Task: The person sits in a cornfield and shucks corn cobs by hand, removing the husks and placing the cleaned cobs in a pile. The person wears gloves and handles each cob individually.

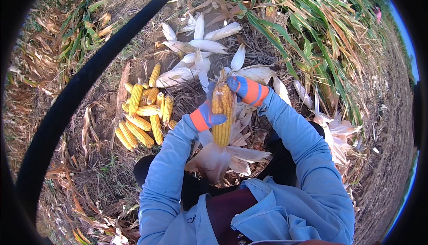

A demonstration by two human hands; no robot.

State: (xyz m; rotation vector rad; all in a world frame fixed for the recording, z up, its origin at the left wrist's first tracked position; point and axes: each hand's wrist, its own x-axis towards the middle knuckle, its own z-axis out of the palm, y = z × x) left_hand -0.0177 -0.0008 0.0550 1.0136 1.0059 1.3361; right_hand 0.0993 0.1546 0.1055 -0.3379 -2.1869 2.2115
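Both hands wear blue and orange knit gloves. Between them, in front of my lap, is a yellow ear of corn [222, 111] with its kernels bared and dry silk at the upper end. My left hand [210, 114] wraps around the ear's left side, the thumb lying across the kernels. At the upper right of the same ear, the fingers of my right hand [245, 87] grip near its tip. Pale peeled husk [212, 163] spreads from the ear's lower end toward my lap.
Left of my hands, husked yellow ears [138, 111] lie in a heap. Several ears in pale husks [207, 46] lie ahead. Green and dry corn stalks [307, 27] cover the upper right; loose husks [334, 131] lie at right. A black curved bar [97, 67] crosses the left view.
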